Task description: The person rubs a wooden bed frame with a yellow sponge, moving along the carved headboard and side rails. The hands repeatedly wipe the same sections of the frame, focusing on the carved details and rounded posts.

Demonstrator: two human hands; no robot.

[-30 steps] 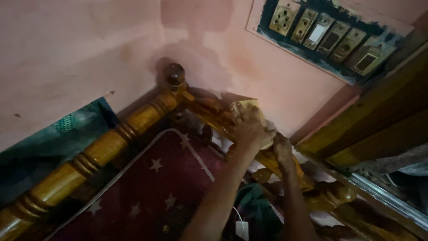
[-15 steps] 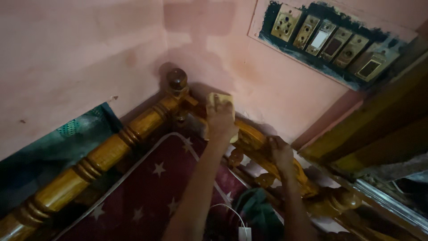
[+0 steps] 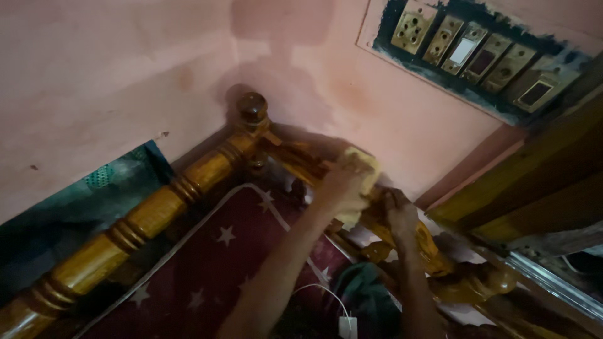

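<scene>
Pink plaster walls (image 3: 113, 69): two walls meet in a corner behind the bed; they bear darker blotches and a shadow above the post.
Wooden bed frame (image 3: 144, 213): glossy golden-brown wood; one turned, ringed rail runs from the lower left up to the corner, and a carved rail runs from there down to the right.
Mattress cover (image 3: 207, 263): dark red with pale stars and a light piped edge, lying inside the frame under both forearms.
Green cloth (image 3: 81, 201): dark teal fabric wedged between the left rail and the wall.
Door frame (image 3: 534, 188): yellowish wood at the right edge, close to the carved rail's far end.
Switch panel (image 3: 483, 53): a slanted strip set in the wall at upper right, dark painted surround, a row of cream and tan sockets and switches, one with a white rocker.
Corner post knob (image 3: 252, 107): round dark wooden finial on the corner, well left of the hands.
Green bundle (image 3: 364, 295): crumpled cloth on the mattress between the arms.
White charger (image 3: 347, 326): small plug with a thin white cable, at the bottom edge.
Yellow cloth (image 3: 359, 164): a folded pad lying on top of the carved rail, right of the corner post.
Left hand (image 3: 348, 182): palm down, fingers curled over the yellow cloth, pressing it to the rail.
Right hand (image 3: 399, 213): fingers closed round the carved rail just beside the cloth.
</scene>
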